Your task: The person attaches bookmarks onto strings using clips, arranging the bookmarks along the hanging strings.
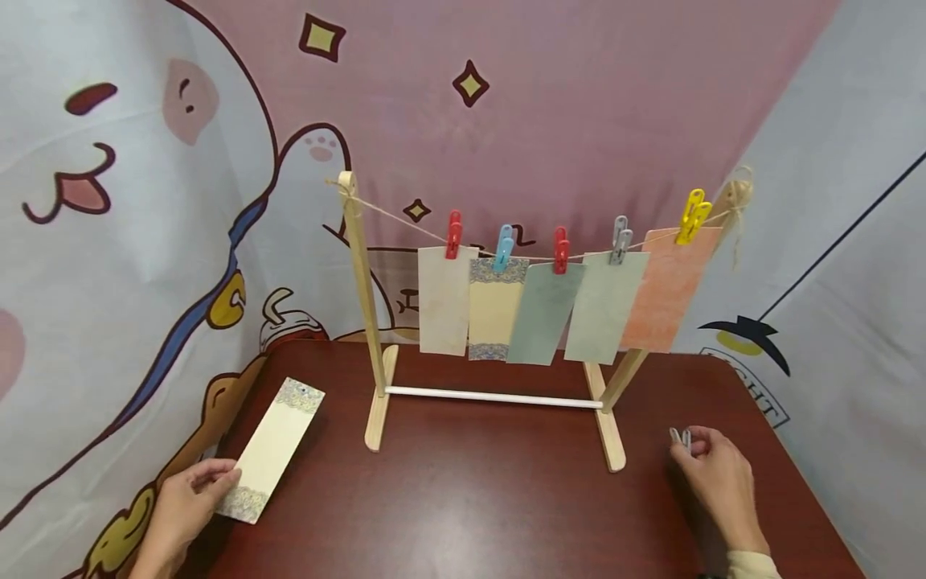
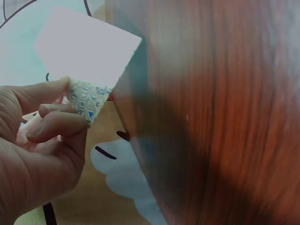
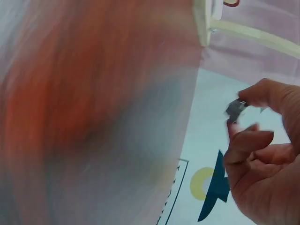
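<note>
My left hand (image 1: 186,507) pinches a cream card (image 1: 276,450) with patterned ends by its lower left edge, at the left of the table. In the left wrist view the thumb and fingers grip the card (image 2: 89,51) close to its patterned end. At the right, my right hand (image 1: 719,478) pinches a small grey clothespin (image 1: 682,438) between thumb and fingertip. The right wrist view shows the clothespin (image 3: 235,109) as a dark grey piece at the fingertips, the other fingers curled below it.
Between the hands stands a wooden rack (image 1: 365,297) with a white lower bar (image 1: 492,396). From its string hang several cards, among them a patterned one (image 1: 495,305) and an orange one (image 1: 671,289), held by red, blue, grey and yellow clothespins. A printed cloth (image 1: 579,104) hangs behind the brown table (image 1: 463,498).
</note>
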Motion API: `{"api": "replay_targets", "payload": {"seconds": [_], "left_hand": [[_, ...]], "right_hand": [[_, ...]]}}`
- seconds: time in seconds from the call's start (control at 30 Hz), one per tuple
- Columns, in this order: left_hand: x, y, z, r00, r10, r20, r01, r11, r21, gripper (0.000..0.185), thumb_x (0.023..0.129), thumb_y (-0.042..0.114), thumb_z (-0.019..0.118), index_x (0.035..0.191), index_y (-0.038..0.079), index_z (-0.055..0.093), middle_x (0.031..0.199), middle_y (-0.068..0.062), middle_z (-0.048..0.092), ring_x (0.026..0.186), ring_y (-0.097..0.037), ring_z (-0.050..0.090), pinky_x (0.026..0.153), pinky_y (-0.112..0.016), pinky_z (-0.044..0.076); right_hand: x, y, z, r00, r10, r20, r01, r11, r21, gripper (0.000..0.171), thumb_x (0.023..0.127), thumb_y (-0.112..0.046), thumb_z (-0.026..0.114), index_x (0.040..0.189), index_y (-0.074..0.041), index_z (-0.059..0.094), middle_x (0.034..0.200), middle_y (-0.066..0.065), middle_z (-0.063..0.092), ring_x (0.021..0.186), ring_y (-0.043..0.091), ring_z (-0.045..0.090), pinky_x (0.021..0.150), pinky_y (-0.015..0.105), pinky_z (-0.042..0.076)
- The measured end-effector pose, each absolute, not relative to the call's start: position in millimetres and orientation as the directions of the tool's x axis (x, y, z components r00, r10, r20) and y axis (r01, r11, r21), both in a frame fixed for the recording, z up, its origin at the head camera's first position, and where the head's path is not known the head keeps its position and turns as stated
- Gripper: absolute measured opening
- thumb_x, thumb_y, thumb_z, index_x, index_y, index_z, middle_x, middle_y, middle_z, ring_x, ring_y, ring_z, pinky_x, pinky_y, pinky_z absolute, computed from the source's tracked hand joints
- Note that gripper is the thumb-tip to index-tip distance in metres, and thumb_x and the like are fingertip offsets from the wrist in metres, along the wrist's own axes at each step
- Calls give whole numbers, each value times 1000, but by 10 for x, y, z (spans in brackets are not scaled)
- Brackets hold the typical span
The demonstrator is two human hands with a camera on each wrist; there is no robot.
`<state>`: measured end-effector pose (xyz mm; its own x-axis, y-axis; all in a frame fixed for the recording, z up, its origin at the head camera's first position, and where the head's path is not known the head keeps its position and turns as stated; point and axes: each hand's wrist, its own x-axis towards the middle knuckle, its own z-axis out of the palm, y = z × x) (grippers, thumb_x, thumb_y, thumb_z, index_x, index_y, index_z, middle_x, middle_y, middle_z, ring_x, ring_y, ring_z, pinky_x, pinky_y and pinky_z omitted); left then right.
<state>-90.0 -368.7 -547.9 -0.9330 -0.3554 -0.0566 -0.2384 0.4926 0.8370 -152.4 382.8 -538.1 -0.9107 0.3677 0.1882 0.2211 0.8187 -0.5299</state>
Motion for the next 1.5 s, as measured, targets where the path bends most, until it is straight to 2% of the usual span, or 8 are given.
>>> {"api": "replay_targets", "payload": {"seconds": [0.2,0.3,0.47,0.67,0.87,1.03,1.2,1.5], "left_hand": [[-831,-3604,-5439,-928,-373,22,-141,404,904,25,99,7,82,110,-13,74,86,4,75,76,-4,64,63,-22,53],[-848,-3517,-5412,-928,-367,58,-90,373,923,22,98,6,83,108,-12,75,85,3,75,73,-5,64,62,-22,52],[-935,-3351,-5319,-936,-351,14,-94,288,953,23,99,14,84,106,-7,76,76,0,69,65,-12,61,56,-29,50],[-1020,-3190,-5250,-935,-349,66,-35,276,961,23,98,15,86,106,-5,79,80,4,69,69,-10,55,58,-28,47],[-1130,-3027,-5237,-920,-345,186,85,287,954,16,95,8,87,106,-2,80,86,0,73,76,-13,57,61,-28,45],[-1221,-2920,-5195,-918,-322,229,152,247,957,14,94,5,87,105,-2,80,88,-5,76,77,-13,61,63,-27,47],[-1330,-2836,-5120,-926,-282,251,181,254,950,15,94,6,87,107,-2,82,93,-6,79,80,-10,64,65,-25,48],[-1408,-2740,-4959,-911,-274,308,235,270,934,15,95,7,87,107,0,82,94,-6,79,78,-12,66,65,-24,50]], "right_hand": [[-1468,3548,-5284,-863,423,276,153,739,-656,37,97,-31,83,120,-5,71,89,3,68,73,10,57,65,18,40],[-1459,3438,-5226,-840,443,312,103,695,-712,33,96,-29,85,119,-7,73,90,2,68,71,5,57,64,16,40],[-1491,3295,-5133,-821,442,361,6,640,-769,31,94,-23,89,119,-8,78,89,-5,72,71,2,60,63,15,42],[-1552,3111,-5023,-814,450,368,-113,498,-860,35,91,-9,91,123,0,79,92,-15,74,71,4,63,58,14,45],[-1565,2940,-4855,-783,423,457,-238,476,-847,35,89,1,90,122,-1,80,92,-11,75,71,6,61,57,14,44],[-1569,2825,-4716,-824,379,421,-230,455,-860,34,90,-2,89,123,-2,79,88,-6,73,71,7,57,56,18,39],[-1601,2729,-4592,-849,323,418,-233,481,-845,31,92,-4,89,122,-6,80,93,-4,74,74,10,57,60,18,42],[-1575,2278,-4218,-809,236,538,-391,468,-793,25,89,13,84,111,3,79,78,8,66,65,11,50,53,23,34]]}}
